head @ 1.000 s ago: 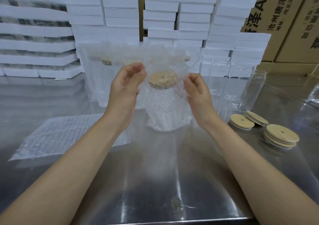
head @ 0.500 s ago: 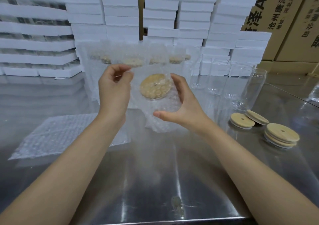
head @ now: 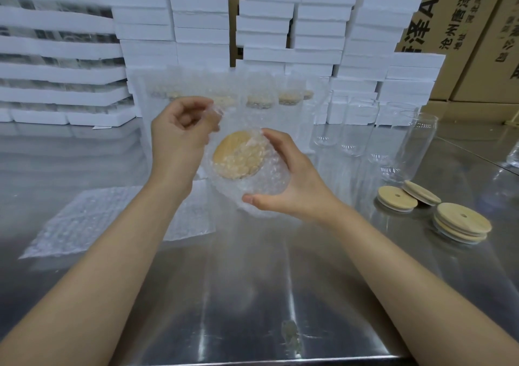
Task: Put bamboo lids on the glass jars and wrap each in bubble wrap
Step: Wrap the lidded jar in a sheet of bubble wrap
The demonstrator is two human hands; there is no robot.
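- Bamboo shows pale and round through clear plastic: the lid (head: 229, 152) sits on the mouth of the jar (head: 264, 186), tipped so its top faces the person.
- Bubble wrap (head: 250, 155) covers most of the lid and all of the jar's body. Only the lid's upper left part is bare.
- One loose flap of the wrap rises off the lid's edge toward the upper left.
- The left hand (head: 179, 138) has its fingers curled and pinches that flap just above the jar.
- The right hand (head: 292, 180) grips the wrapped jar from the right, thumb up by the lid's rim, fingers curled under the body.
- The jar is held in the air above the middle of the steel table (head: 252, 295), touching nothing but the two hands.
- A flat sheet (head: 84, 219) of bubble wrap lies on the table under the left forearm.
- Loose lids (head: 396, 198) lie to the right, two overlapping and a small stack (head: 462, 222) nearer the edge; each visible top has a small hole.
- Empty jars (head: 418, 146) stand upright just behind those lids.
- Wrapped jars (head: 289, 99) stand in a row behind the hands, their lids dim through the bubbles.
- White foam blocks (head: 196, 29) are stacked along the back, with brown cartons (head: 463, 29) behind them.
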